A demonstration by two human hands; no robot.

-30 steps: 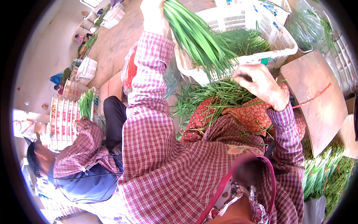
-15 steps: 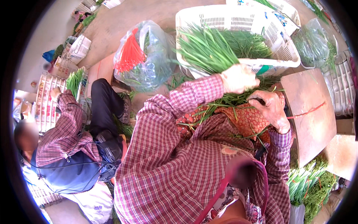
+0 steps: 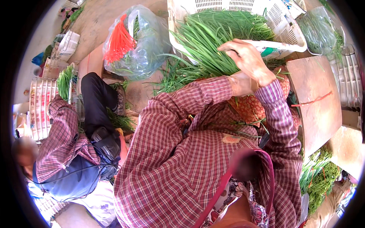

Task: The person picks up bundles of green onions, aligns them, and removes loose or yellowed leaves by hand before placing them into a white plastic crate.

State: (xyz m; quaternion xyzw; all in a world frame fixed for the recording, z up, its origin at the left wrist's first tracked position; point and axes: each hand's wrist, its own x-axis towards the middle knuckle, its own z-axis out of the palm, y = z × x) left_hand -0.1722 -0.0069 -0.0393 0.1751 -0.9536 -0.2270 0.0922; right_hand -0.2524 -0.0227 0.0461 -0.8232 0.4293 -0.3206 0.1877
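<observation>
Steadying, it appears, a fanned bundle of long, flat green leaves [image 3: 207, 47] just left of the grip, the right hand [image 3: 249, 60] rests parted fingers at its edge; the left hand [image 3: 241, 85] is half-hidden behind, its grasp impossible to tell. Beyond stands a slotted white plastic crate [image 3: 291, 48]. Aligning such limp blades would call for gentle, even pressure.

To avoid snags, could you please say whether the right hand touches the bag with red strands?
Apart: the head view shows green leaves between the right hand and bag.
</observation>
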